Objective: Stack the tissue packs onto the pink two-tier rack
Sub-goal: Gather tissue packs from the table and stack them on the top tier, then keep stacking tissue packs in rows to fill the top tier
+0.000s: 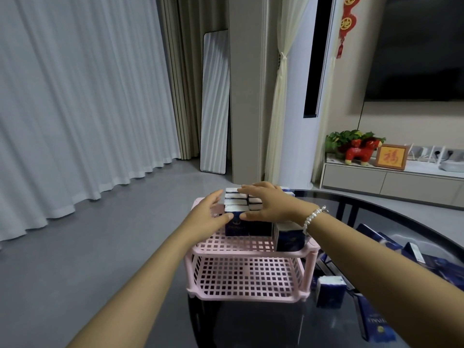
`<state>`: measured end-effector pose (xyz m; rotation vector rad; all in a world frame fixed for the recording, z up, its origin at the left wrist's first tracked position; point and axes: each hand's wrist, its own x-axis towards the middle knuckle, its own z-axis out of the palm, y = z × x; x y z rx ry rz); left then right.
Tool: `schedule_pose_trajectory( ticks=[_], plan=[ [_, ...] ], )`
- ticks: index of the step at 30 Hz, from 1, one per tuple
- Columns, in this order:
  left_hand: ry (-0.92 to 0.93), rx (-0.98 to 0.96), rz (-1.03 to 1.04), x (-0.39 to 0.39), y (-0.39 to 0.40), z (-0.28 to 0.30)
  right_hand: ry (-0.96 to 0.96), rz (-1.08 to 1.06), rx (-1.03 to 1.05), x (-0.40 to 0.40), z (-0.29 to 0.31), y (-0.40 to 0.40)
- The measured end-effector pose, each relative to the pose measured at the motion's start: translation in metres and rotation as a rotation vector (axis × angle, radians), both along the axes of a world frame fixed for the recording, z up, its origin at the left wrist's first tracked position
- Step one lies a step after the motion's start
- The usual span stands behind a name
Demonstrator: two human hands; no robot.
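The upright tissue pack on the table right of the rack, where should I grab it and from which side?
Pinch the upright tissue pack across its two broad blue faces, near the top, fingers coming down from above. It stands on end with its white end up, the pink rack crowds its left, and other packs lie to its right, so the top seems freest.

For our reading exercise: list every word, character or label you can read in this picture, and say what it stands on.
"福": gold character on the red picture in the wooden frame on the pale cabinet.
"地": gold character on the red hanging wall ornament; the one above is cut off.
Navy tissue packs on the pink plastic rack and on the dark glass table: gold lettering, too blurred to read.
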<state>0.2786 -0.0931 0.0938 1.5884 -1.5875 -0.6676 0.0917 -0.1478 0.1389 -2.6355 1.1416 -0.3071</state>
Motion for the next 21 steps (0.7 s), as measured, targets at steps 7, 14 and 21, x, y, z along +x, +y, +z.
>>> schedule_pose_trajectory(
  ticks=[7,14,21],
  plan=[
    [0.096,-0.266,0.149,-0.044,0.039,0.012,-0.294,-0.076,-0.108,-0.034,0.003,0.039],
    [0.189,-0.31,0.048,-0.113,0.074,0.01,-0.456,-0.178,-0.157,-0.095,-0.007,0.084],
    [0.25,-0.173,-0.031,-0.18,0.08,-0.022,-0.509,-0.321,-0.038,-0.161,-0.039,0.109]
  ],
)
